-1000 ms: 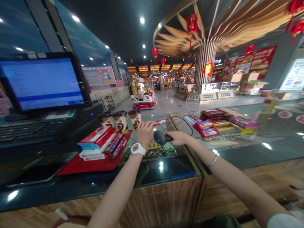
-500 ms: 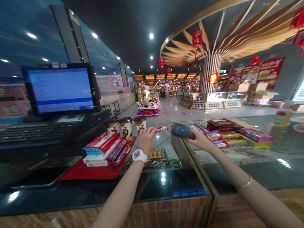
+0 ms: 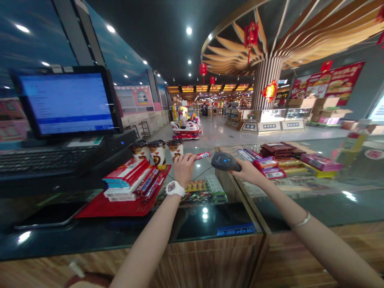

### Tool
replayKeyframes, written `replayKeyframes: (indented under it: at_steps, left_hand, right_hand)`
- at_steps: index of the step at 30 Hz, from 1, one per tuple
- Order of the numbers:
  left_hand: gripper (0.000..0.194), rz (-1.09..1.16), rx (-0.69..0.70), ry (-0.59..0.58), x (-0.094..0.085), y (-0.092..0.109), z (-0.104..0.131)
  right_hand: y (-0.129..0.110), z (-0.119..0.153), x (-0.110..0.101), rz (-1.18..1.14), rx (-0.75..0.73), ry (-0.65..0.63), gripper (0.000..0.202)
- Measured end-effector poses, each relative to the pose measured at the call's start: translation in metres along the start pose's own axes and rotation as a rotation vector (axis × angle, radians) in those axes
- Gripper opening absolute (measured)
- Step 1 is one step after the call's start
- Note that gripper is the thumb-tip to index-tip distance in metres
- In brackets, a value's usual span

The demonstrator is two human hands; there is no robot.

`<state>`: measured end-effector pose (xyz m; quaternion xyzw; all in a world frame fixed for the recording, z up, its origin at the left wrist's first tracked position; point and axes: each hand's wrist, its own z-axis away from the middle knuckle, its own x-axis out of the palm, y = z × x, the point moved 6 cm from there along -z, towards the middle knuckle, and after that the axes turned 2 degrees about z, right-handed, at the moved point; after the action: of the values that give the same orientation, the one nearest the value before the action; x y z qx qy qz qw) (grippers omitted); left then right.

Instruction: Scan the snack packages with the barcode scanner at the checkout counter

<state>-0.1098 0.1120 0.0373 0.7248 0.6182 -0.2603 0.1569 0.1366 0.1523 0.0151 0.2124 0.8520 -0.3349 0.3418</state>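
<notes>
My left hand (image 3: 184, 170), with a white watch on its wrist, is closed on a small red candy bar (image 3: 203, 155) that sticks out to the right. My right hand (image 3: 248, 173) grips the handle of a dark barcode scanner (image 3: 223, 161), whose head points left, close to the bar but apart from it. Left of my left hand, a red mat (image 3: 120, 210) bears stacked red and white packs (image 3: 127, 176) and several wrapped bars (image 3: 149, 185). Lidded cups (image 3: 157, 155) stand behind them.
A monitor (image 3: 67, 104) and keyboard (image 3: 45, 162) stand at the left, with a dark tablet (image 3: 51, 214) in front. On the right glass counter lie brown packs (image 3: 280, 150), purple-wrapped bars (image 3: 267, 163) and a purple box (image 3: 321, 161). A thin cable crosses behind my left hand.
The view has shifted slightly, so the counter and monitor sit a little higher and further left. Both hands keep their grips, with the scanner and the bar still facing each other.
</notes>
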Motion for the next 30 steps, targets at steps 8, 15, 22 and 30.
replayKeyframes:
  at_steps: [8, 15, 22, 30]
  left_hand:
    - [0.02, -0.01, -0.009, -0.026, -0.002, 0.001, 0.0]
    - [0.021, 0.004, -0.005, -0.008, 0.001, 0.0, 0.001]
    - [0.025, 0.019, -0.021, -0.014, 0.0, -0.001, -0.001]
    - [0.026, 0.015, -0.065, 0.01, -0.005, -0.004, -0.002]
  right_hand:
    - [-0.001, 0.001, -0.002, 0.015, 0.012, 0.011, 0.032]
    - [-0.001, 0.001, 0.001, -0.003, 0.01, 0.007, 0.033]
    - [-0.003, 0.002, 0.011, -0.034, -0.004, -0.061, 0.045]
    - [-0.01, -0.004, 0.034, -0.075, -0.176, -0.124, 0.049]
